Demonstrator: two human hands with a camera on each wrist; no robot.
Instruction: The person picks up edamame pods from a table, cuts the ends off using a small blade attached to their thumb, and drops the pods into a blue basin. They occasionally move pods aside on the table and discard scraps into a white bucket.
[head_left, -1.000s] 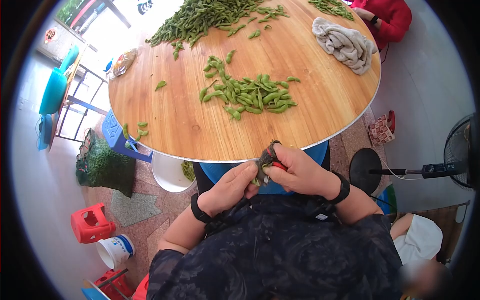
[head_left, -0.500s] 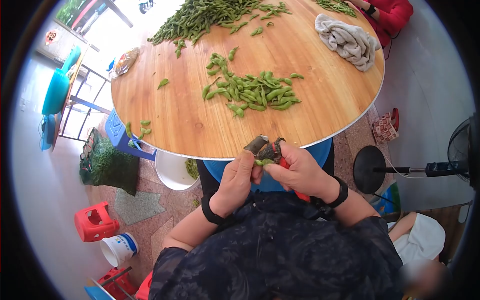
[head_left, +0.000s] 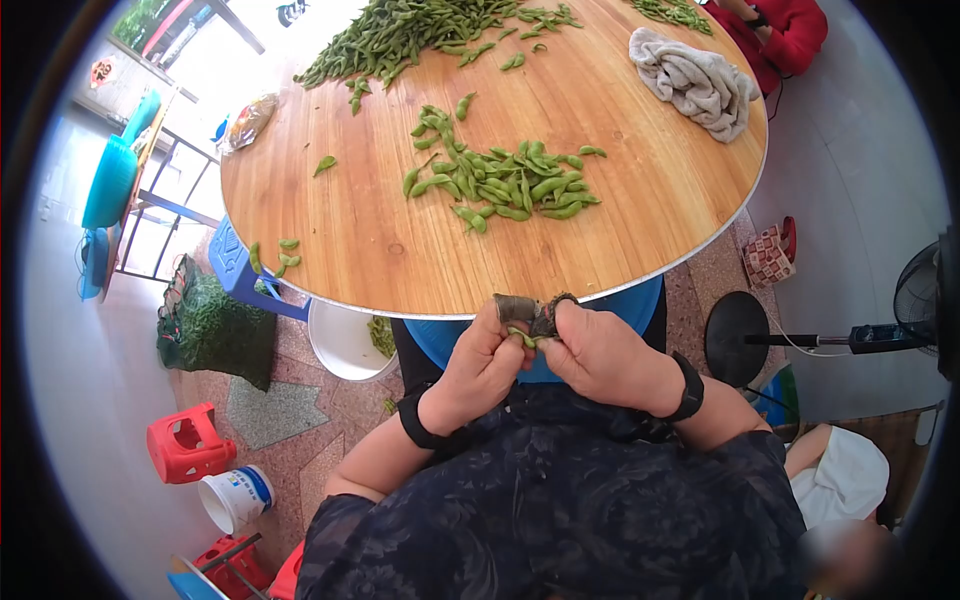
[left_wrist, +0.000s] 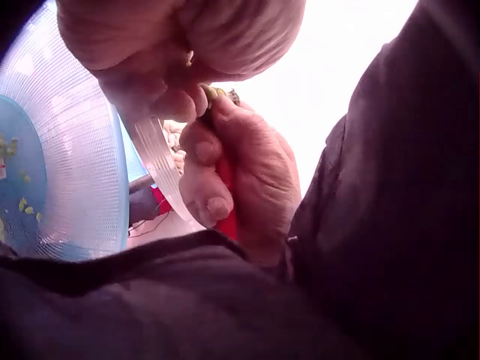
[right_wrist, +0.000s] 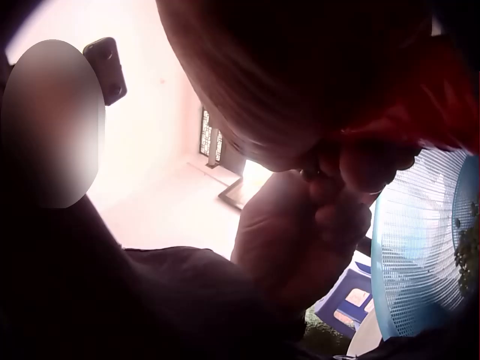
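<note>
Below the table's near edge, my left hand (head_left: 478,368) pinches a green soybean pod (head_left: 524,338) between thumb and fingers. My right hand (head_left: 618,362) meets it from the other side, its thumb and fingertips at the pod. A dark wrap (head_left: 516,307) covers a left fingertip, and a darker one (head_left: 545,318) sits on a right fingertip. Curled right fingers also grip a red-handled tool (left_wrist: 227,187) in the left wrist view; its working end is hidden. Loose pods (head_left: 510,182) lie in a small pile on the round wooden table (head_left: 350,240) beyond both hands.
A blue mesh basket (left_wrist: 112,150) with green bits inside stands below the hands. At the far side is a large pod heap (head_left: 400,45); a grey cloth (head_left: 695,85) lies at right. A white bucket (head_left: 340,345) and blue stool (head_left: 235,270) stand left, a fan (head_left: 920,290) right.
The hands have drawn closer together around the pod and sit slightly lower than half a second ago. The red handle, visible earlier from the head, is now covered by the right hand.
</note>
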